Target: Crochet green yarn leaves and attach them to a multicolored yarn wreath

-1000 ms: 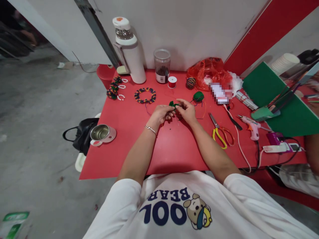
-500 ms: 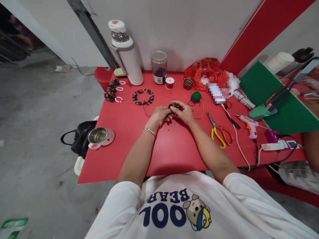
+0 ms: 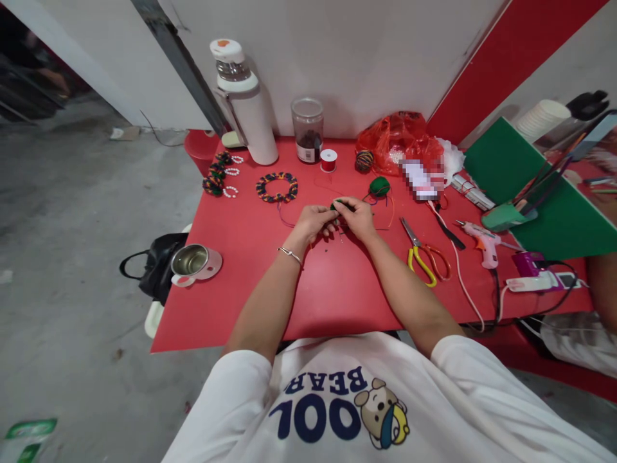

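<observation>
My left hand and my right hand meet over the middle of the red table. Pinched between their fingertips is a small piece of dark green yarn, mostly hidden by the fingers. Loose strands of coloured yarn trail from the hands. Just beyond my right hand lies a ball of green yarn. To the left of my hands rests a multicoloured yarn ring, with a strand running from it. Scissors with yellow and orange handles lie to the right.
Along the back stand a thermos, a jar and a red spool, with a red bag at right. A mug stands near the left edge. At right lie a glue gun and cables. Another person's arm shows far right.
My right hand's fingers have shifted slightly and curl closer over the green yarn, so less of it shows. My left hand stays almost in place.
</observation>
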{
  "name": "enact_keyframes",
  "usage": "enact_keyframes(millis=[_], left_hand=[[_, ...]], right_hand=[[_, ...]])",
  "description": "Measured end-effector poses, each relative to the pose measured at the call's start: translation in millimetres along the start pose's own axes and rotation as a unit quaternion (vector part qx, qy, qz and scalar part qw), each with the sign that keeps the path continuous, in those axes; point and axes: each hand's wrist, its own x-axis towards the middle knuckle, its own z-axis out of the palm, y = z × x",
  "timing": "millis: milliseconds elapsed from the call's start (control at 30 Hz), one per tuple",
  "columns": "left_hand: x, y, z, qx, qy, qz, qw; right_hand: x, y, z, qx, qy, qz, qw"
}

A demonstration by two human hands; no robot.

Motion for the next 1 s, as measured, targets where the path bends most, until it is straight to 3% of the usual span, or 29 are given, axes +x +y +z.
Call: enact_keyframes(millis=[233,500,700,867,1000], left_hand=[[1.4,-4.2,-1.0,-0.005,0.005,0.024,1.0],[7.5,-9.8,0.8,-0.043,0.036,0.042,0.998],[11.6,-13.8,-1.6,-0.072,0.058,0.072,0.993],[13.9,-15.8,-14.4,0.019,0.168,0.146,0.975],[18.4,-15.4,-21.3,0.113,0.195,0.142,0.964]], right_hand=[[-1.5,-3.0,1.2,0.061,-0.014,0.027,0.998],[1.5,6.2,1.3,0.008,-0.008,-0.014,1.0],[7.6,12.0,0.9,-0.042,0.072,-0.025,0.996],[14.5,12.8,-5.4,-0.064,0.117,-0.004,0.991],[15.6,13.4,-9.0,-0.121,0.102,-0.022,0.987]])
